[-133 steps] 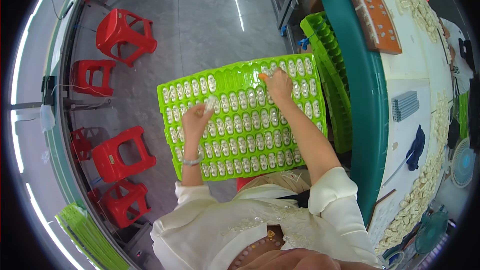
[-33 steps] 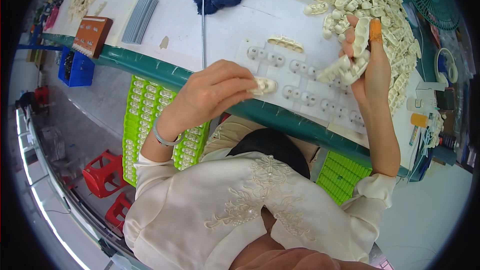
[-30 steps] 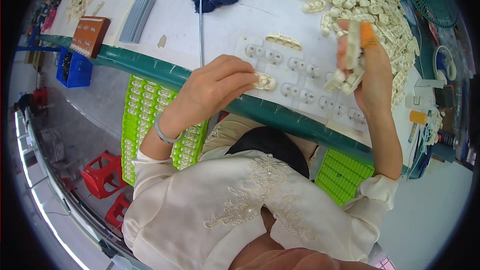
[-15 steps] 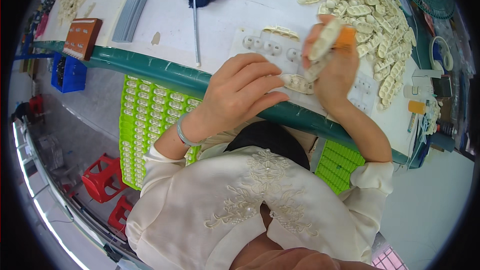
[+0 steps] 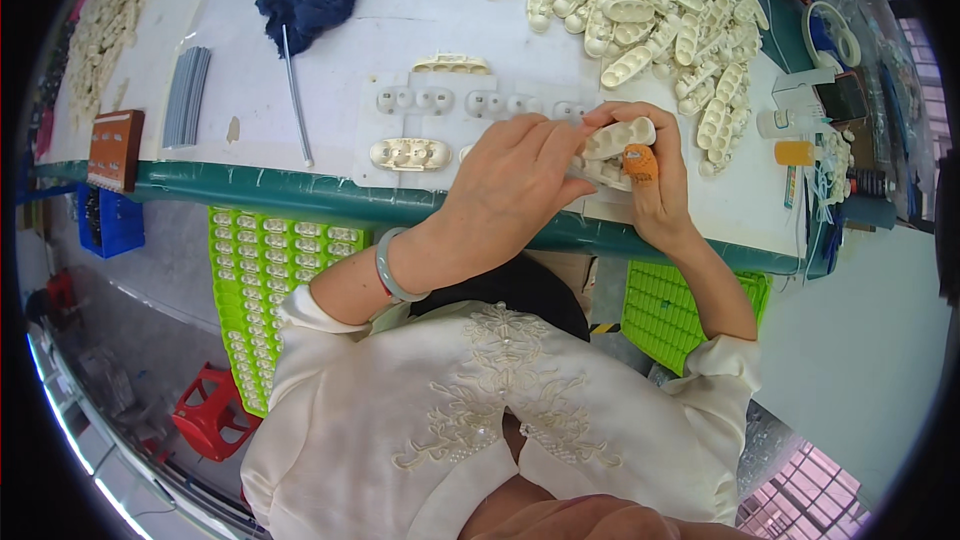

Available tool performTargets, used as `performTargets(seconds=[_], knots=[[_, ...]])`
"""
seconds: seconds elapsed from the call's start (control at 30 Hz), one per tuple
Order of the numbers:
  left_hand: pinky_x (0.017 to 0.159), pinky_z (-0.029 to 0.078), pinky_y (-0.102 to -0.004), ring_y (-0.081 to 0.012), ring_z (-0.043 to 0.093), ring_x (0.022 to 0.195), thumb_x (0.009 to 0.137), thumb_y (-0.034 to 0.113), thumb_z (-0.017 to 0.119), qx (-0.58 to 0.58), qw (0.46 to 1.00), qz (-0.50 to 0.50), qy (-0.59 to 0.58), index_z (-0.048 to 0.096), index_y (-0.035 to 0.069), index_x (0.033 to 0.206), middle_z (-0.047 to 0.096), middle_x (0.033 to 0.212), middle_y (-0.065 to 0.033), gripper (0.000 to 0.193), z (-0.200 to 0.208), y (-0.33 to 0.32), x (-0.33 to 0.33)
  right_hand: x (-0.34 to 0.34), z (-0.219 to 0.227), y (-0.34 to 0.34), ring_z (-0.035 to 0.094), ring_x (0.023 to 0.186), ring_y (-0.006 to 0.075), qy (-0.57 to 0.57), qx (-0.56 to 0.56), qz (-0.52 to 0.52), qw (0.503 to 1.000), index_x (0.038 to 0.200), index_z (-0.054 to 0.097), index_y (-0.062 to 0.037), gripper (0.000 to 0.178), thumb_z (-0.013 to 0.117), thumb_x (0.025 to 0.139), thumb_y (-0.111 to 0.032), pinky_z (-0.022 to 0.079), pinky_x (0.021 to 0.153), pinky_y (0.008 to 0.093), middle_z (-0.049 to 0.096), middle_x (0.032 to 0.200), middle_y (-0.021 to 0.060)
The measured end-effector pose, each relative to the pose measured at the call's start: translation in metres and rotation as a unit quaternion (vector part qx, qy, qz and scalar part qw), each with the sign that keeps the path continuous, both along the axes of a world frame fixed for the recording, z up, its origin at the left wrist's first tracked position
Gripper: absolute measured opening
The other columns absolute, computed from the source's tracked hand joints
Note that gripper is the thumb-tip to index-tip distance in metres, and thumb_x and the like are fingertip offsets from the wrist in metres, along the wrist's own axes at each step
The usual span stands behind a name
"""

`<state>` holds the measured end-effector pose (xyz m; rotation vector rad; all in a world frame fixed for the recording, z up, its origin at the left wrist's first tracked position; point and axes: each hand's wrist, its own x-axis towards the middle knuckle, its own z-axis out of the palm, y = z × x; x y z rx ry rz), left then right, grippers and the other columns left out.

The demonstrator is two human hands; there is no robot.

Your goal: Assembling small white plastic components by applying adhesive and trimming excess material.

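Observation:
In my right hand [image 5: 660, 185] are cream plastic pieces [image 5: 618, 138] with rounded hollows, one above another. An orange cover [image 5: 640, 162] wraps the right thumb. My left hand [image 5: 510, 175] is bent in close at the left end of these pieces, its fingertips partly hidden; what they grip cannot be made out. Beneath both hands lies a white plate [image 5: 375, 172] with rows of rounded translucent knobs [image 5: 415, 100]. One cream piece [image 5: 410, 154] sits at its left front, and another [image 5: 450, 64] rests at its back edge.
A big heap of cream pieces [image 5: 630, 10] covers the table's back right. Further left are a dark blue cloth [image 5: 305, 8], a thin rod [image 5: 297, 100], grey strips [image 5: 186, 83] and a brown block [image 5: 115, 150]. Green trays [image 5: 245, 310] stand below the green table edge [image 5: 300, 190].
My right hand has come down and left with the cream pieces, meeting my left hand. The left fingers have bent in toward them. The whole view has shifted.

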<state>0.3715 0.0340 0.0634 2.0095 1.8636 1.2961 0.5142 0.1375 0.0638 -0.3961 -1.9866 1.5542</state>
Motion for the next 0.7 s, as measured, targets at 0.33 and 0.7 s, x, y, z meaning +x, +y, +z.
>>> performTargets(seconds=[0.33,0.7], knots=[[0.067,0.047,-0.0342,-0.0264,0.058,0.079,0.068,0.008,0.07,-0.018,0.994,-0.103,-0.009,0.058,0.007,0.089,0.061,0.085,-0.0076,0.024,0.008,0.02,0.004,0.054,0.016,0.027,0.058,0.097,0.0197,0.101,-0.105,-0.17,0.975,0.113,0.046,0.0013,0.024,0.043,0.09,-0.007,0.046,0.079,0.0299,0.056,0.106,0.0122],[0.067,0.048,-0.0329,-0.0251,0.058,0.08,0.065,0.01,0.073,-0.05,0.997,-0.039,0.034,0.062,0.007,0.092,0.059,0.095,-0.0064,0.029,0.011,-0.002,-0.007,0.062,0.021,0.031,0.055,0.094,0.0273,-0.187,0.361,-0.045,0.912,0.108,0.057,-0.0032,0.047,0.072,0.065,-0.015,0.044,0.08,0.0353,0.059,0.101,0.011]])
